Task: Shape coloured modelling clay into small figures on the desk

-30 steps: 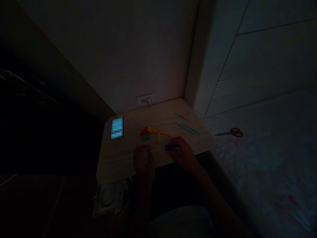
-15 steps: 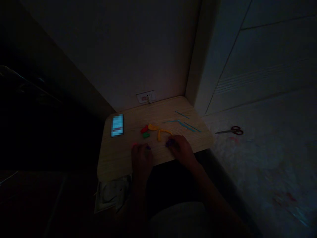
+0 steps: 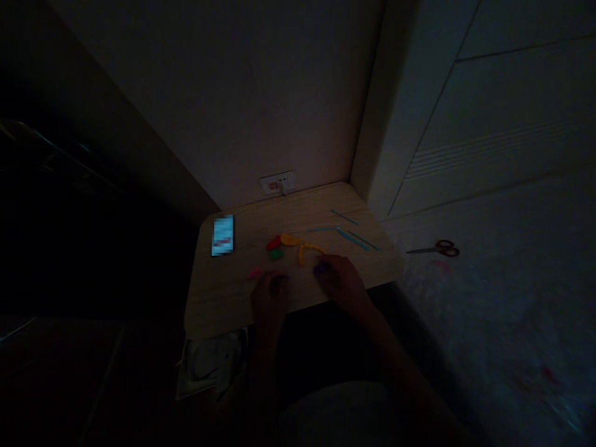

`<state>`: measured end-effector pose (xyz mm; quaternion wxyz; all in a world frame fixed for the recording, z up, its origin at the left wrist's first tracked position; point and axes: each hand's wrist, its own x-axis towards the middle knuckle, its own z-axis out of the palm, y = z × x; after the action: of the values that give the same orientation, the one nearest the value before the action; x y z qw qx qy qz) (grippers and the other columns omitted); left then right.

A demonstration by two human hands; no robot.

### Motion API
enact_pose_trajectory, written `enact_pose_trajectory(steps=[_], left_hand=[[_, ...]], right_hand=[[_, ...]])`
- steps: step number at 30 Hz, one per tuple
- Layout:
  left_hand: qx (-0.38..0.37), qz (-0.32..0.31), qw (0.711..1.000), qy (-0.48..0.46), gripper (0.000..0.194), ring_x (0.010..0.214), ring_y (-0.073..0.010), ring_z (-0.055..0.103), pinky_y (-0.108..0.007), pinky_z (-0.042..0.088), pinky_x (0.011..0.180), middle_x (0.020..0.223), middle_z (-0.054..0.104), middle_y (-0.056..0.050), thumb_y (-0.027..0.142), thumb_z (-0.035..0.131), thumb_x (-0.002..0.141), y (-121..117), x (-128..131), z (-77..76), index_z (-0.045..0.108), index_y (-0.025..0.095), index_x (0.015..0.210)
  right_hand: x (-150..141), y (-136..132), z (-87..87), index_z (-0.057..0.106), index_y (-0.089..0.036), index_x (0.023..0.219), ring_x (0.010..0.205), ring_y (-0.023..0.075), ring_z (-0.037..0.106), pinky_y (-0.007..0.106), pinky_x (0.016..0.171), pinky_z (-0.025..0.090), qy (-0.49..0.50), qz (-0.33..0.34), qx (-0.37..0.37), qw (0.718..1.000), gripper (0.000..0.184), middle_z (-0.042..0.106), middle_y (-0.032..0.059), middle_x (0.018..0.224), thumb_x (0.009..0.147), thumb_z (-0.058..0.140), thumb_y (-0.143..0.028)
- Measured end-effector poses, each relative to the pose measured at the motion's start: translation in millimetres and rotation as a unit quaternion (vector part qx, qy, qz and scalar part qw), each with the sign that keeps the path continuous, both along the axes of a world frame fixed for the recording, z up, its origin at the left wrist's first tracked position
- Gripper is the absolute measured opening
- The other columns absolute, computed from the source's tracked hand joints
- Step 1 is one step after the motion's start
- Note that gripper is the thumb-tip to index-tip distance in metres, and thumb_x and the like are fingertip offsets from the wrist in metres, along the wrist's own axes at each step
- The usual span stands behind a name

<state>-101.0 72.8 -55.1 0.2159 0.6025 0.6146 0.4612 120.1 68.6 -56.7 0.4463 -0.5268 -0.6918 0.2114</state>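
My right hand (image 3: 342,279) is closed around a lump of purple modelling clay (image 3: 320,268) at the near right of the small table (image 3: 218,304). To its left, my left hand (image 3: 269,295) pinches a small dark purple bit of clay (image 3: 282,277) between thumb and fingers. A pink clay piece (image 3: 254,272) lies just beyond the left fingers. Farther back sit red clay (image 3: 274,243), green clay (image 3: 276,254) and yellow-orange clay (image 3: 291,239), with a thinner orange strip (image 3: 301,254) branching toward my right hand. Dim light hides the finer detail of the fingers.
Several thin blue modelling tools (image 3: 352,238) lie at the table's right. A lit phone (image 3: 223,236) rests at the back left. Behind is a wall socket (image 3: 277,183) with a plug. Scissors (image 3: 437,249) lie on the pale surface to the right, and a tray-like object (image 3: 212,366) sits below left.
My left hand moved slightly left toward the pink clay, then back right, uncovering it. My right hand stays nearly in place with the purple clay. The view has shifted a little.
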Motion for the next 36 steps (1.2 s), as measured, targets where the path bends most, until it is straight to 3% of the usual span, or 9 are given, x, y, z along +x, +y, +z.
enact_pose_trajectory(steps=[4, 9, 14, 19, 24, 30, 36], left_hand=[[0.001, -0.028, 0.995, -0.100, 0.024, 0.087, -0.0217, 0.073, -0.035, 0.058, 0.083, 0.096, 0.078, -0.007, 0.031, 0.074, 0.082, -3, 11, 12.7, 0.078, 0.020, 0.102], [0.005, -0.067, 0.984, -0.167, 0.010, 0.080, -0.0183, 0.070, -0.030, 0.057, 0.076, 0.084, 0.075, -0.004, 0.027, 0.079, 0.076, -6, 27, 25.8, 0.079, 0.020, 0.083], [-0.018, -0.050, 0.966, -0.255, 0.018, 0.069, -0.0147, 0.066, -0.025, 0.056, 0.067, 0.071, 0.068, 0.001, 0.025, 0.087, 0.064, -12, 41, 32.8, 0.070, 0.019, 0.070], [-0.062, -0.029, 0.949, -0.308, 0.018, 0.072, -0.0161, 0.071, -0.026, 0.058, 0.069, 0.076, 0.075, -0.003, 0.025, 0.087, 0.064, -10, 41, 29.4, 0.074, 0.018, 0.075], [-0.068, -0.020, 0.927, -0.368, 0.032, 0.073, -0.0179, 0.075, -0.030, 0.061, 0.073, 0.081, 0.079, -0.005, 0.037, 0.090, 0.068, -6, 34, 21.5, 0.078, 0.017, 0.090], [-0.054, -0.044, 0.916, -0.396, 0.040, 0.083, -0.0214, 0.079, -0.035, 0.064, 0.081, 0.105, 0.082, -0.011, 0.049, 0.083, 0.079, -9, 37, 24.5, 0.077, 0.017, 0.103], [-0.069, -0.022, 0.917, -0.391, 0.042, 0.080, -0.0233, 0.080, -0.035, 0.065, 0.078, 0.083, 0.081, -0.006, 0.030, 0.094, 0.061, -9, 36, 25.1, 0.073, 0.017, 0.095]], right_hand=[[0, 0, -1.5, 0.064, -0.025, 0.135, 0.124, 0.0311, 0.060, 0.053, 0.111, 0.046, 0.015, -0.004, -0.002, 1.000, 0.051, 0.068, 0.0127, 0.133, 0.086, 0.069, -0.016], [3, -1, 4.9, 0.061, -0.026, 0.138, 0.129, 0.0309, 0.057, 0.054, 0.114, 0.044, 0.033, -0.001, 0.006, 0.999, 0.052, 0.064, 0.0129, 0.137, 0.087, 0.068, -0.017], [5, -4, 12.6, 0.059, -0.025, 0.137, 0.129, 0.0309, 0.057, 0.055, 0.114, 0.045, 0.062, -0.035, 0.017, 0.997, 0.047, 0.061, 0.0141, 0.137, 0.091, 0.067, -0.022], [8, -5, 13.7, 0.059, -0.026, 0.132, 0.119, 0.0300, 0.061, 0.054, 0.104, 0.051, 0.097, -0.066, 0.025, 0.993, 0.038, 0.064, 0.0131, 0.129, 0.095, 0.063, -0.025], [12, -4, 14.8, 0.062, -0.026, 0.125, 0.112, 0.0278, 0.064, 0.049, 0.095, 0.056, 0.137, -0.090, 0.030, 0.986, 0.029, 0.066, 0.0112, 0.124, 0.095, 0.061, -0.027], [13, -4, 17.1, 0.064, -0.026, 0.119, 0.108, 0.0268, 0.065, 0.047, 0.093, 0.056, 0.160, -0.104, 0.031, 0.981, 0.023, 0.067, 0.0104, 0.119, 0.095, 0.061, -0.026], [11, -6, 24.7, 0.065, -0.026, 0.114, 0.104, 0.0260, 0.065, 0.046, 0.090, 0.056, 0.167, -0.104, 0.038, 0.980, 0.019, 0.067, 0.0093, 0.114, 0.096, 0.060, -0.024]])
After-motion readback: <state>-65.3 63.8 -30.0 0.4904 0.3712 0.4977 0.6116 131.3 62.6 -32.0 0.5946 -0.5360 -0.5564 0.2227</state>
